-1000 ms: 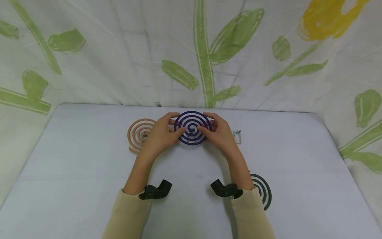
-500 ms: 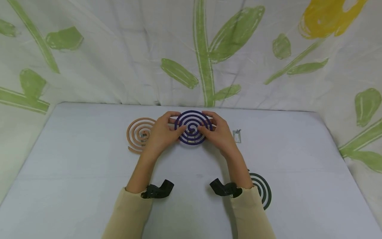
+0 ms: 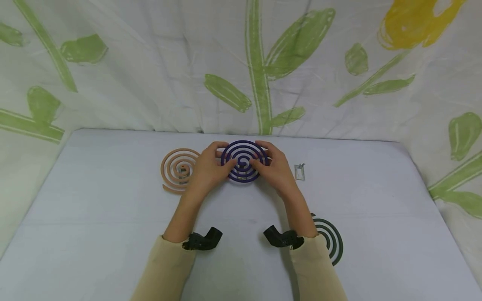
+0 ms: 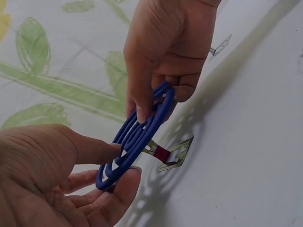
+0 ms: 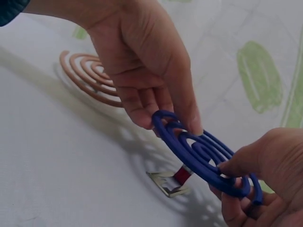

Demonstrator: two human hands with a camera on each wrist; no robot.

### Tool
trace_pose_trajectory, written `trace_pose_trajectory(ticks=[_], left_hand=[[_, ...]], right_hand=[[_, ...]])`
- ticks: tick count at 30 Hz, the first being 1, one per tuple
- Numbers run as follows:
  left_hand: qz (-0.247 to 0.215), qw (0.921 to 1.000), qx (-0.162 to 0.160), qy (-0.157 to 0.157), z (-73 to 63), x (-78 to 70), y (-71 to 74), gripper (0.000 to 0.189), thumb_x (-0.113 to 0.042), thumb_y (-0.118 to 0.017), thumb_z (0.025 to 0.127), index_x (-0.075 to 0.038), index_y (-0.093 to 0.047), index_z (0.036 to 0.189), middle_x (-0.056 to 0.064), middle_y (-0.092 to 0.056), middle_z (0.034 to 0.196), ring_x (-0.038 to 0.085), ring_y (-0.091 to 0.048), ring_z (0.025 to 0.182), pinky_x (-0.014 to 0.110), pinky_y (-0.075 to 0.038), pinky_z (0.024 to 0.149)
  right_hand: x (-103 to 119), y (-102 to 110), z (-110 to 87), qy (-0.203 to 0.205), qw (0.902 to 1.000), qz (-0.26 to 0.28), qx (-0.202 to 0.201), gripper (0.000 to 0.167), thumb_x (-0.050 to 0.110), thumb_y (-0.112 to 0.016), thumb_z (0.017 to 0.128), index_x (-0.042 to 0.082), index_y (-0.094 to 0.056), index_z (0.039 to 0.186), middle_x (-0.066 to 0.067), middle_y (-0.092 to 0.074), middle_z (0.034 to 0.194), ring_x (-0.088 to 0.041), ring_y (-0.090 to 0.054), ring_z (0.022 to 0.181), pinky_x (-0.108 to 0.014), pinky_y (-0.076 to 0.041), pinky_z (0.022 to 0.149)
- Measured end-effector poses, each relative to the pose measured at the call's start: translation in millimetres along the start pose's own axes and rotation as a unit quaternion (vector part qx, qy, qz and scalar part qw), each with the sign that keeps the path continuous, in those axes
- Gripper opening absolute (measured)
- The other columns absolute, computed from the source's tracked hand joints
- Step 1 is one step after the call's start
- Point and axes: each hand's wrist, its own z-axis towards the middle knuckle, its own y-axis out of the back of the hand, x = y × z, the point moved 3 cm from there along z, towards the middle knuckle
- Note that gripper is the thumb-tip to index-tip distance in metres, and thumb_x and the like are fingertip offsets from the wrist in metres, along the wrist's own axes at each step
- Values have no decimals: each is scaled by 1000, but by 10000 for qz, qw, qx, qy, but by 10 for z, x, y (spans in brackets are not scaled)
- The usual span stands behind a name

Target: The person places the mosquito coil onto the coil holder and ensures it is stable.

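Note:
A dark blue mosquito coil (image 3: 241, 163) is held by both hands near the back of the white table. My left hand (image 3: 208, 170) pinches its left edge, thumb on top and fingers beneath. On the opposite edge, my right hand (image 3: 278, 169) grips it likewise. Under the coil stands a small metal coil stand (image 4: 182, 155) with a red patch on its upright tab, which reaches up to the coil's underside. The coil is raised above the tabletop and tilted in the left wrist view. Whether the tab passes through its centre I cannot tell.
Left of my left hand, an orange mosquito coil (image 3: 171, 190) sits over another metal stand (image 3: 183, 172). A bare metal stand (image 3: 299, 172) lies right of my right hand. A dark green coil (image 3: 339, 242) is partly hidden by the right forearm. Behind the table hangs a painted white cloth (image 3: 150, 83).
Both hands keep hold of the blue coil in nearly the same place. The left forearm has shifted slightly to the right, uncovering more of the orange coil.

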Motion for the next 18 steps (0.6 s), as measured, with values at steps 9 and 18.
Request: trace_pose_trajectory(ticks=[9,18], left_hand=[[-49,9999,34,90,-7,-10,-38,60,-22,-74,98,-9,-50,151,24,-71,130,28,-77,83,37,-62,76],[-49,9999,0,105,5,-1,-63,62,-20,-73,98,-11,-47,153,22,-73,121,23,-73,71,42,-59,87]], right_hand=[[-9,-13,2,-60,10000,-58,24,56,10,-72,98,13,-56,151,-21,-69,129,-25,-68,108,-27,-55,89],[-15,-27,5,-115,9999,-47,33,56,9,-72,98,14,-56,152,-21,-69,130,-26,-70,109,-29,-56,90]])
